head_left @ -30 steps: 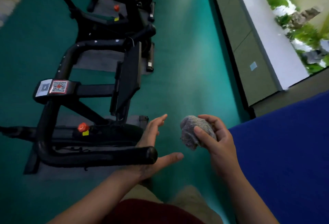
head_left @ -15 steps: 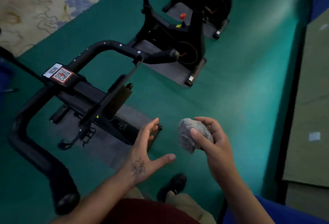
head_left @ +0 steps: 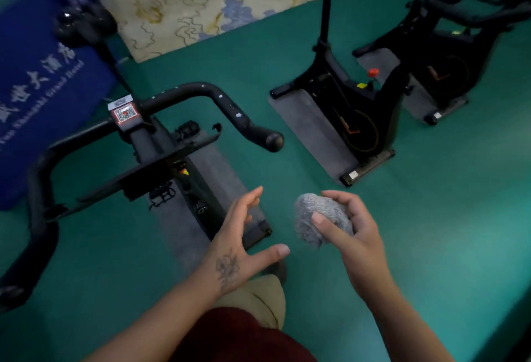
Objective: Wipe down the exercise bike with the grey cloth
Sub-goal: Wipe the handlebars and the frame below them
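A black exercise bike stands at the left, its curved handlebar sweeping toward the middle and a QR sticker on its stem. My right hand grips a balled-up grey cloth in the air over the floor, right of the bike. My left hand hovers beside the cloth with fingers spread, holding nothing and touching neither bike nor cloth. The bike's tray lies just left of my left hand.
Two more black bikes stand on grey mats at the right and far right. A blue sign with white lettering is at the left. A patterned beige carpet borders the green floor at the back.
The view has swung left, so the near bike now sits further right and the blue sign has come into sight. Both hands keep their pose, cloth still in the right.
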`<state>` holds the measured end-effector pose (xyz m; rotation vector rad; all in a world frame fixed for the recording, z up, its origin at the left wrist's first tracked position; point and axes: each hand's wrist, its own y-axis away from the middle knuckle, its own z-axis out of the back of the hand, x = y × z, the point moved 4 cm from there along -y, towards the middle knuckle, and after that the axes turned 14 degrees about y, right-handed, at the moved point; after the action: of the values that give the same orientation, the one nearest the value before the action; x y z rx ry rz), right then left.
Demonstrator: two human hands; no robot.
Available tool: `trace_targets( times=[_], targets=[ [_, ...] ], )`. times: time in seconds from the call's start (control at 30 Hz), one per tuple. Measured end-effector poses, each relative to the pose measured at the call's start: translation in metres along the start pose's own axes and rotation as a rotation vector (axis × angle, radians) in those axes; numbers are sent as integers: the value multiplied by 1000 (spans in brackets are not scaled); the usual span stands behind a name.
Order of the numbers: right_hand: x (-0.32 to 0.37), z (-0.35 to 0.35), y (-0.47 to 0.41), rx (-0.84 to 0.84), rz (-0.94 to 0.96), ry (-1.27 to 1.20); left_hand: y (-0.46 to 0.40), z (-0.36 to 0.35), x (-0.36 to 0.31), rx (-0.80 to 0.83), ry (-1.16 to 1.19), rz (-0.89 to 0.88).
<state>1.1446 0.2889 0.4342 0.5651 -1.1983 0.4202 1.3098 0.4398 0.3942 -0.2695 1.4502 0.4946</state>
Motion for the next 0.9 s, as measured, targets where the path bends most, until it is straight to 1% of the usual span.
trace_targets(
  times=[0.27,0.43,0.57,0.63,0.73,0.83,0.9],
  targets=[
    [2,29,-112,180,59,69,-79,-39,20,-156,92,21],
    [15,35,-163,293,81,102,-118,-52,10,-243,134,43],
    [27,33,-197,419,80,118,-130,-54,-2,-363,168,66],
    [33,29,-214,507,101,133,-133,-57,-5,-433,190,71],
    [43,16,-239,684,156,148,-139,-64,-9,-540,191,87],
    [51,4,-263,883,211,173,-148,-77,-16,-698,197,112],
    [57,-1,-276,1015,258,179,-155,-90,-24,-836,198,109]
  ],
)
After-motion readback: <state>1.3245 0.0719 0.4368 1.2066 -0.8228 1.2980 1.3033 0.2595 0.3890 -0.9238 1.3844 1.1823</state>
